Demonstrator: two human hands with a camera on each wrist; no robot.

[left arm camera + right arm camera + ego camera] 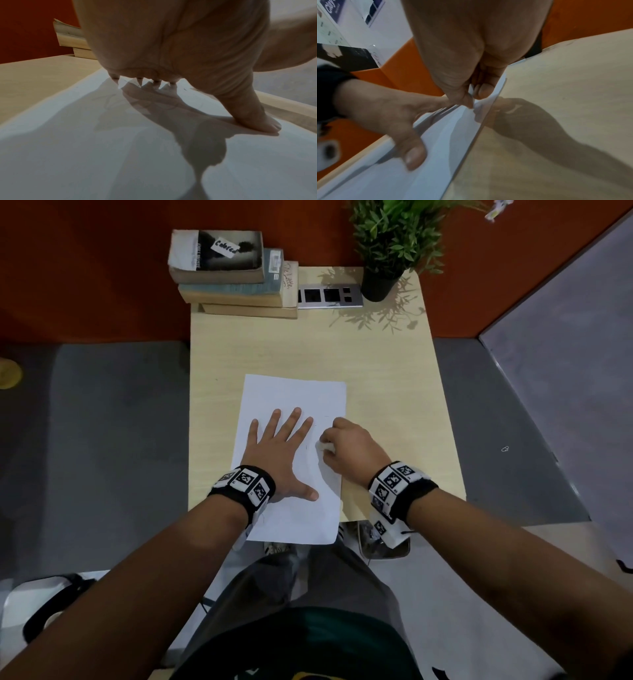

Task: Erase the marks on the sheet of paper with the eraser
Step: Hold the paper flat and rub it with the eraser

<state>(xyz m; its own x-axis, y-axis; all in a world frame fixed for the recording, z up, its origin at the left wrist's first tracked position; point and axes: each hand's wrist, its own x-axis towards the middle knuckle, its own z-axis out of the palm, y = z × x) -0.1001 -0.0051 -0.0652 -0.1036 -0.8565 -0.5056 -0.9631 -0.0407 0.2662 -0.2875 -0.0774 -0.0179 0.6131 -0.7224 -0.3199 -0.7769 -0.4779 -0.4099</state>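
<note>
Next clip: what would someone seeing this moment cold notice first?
First, the white sheet of paper in the middle of the pale wooden desk, pinned flat by the spread left hand. Beside it, near the sheet's right edge, the right hand pinches a small white eraser down on the paper. At the desk's far end stand a stack of books and a potted plant.

Matt paper sheet (294,395), wood-grain table (383,364)
</note>
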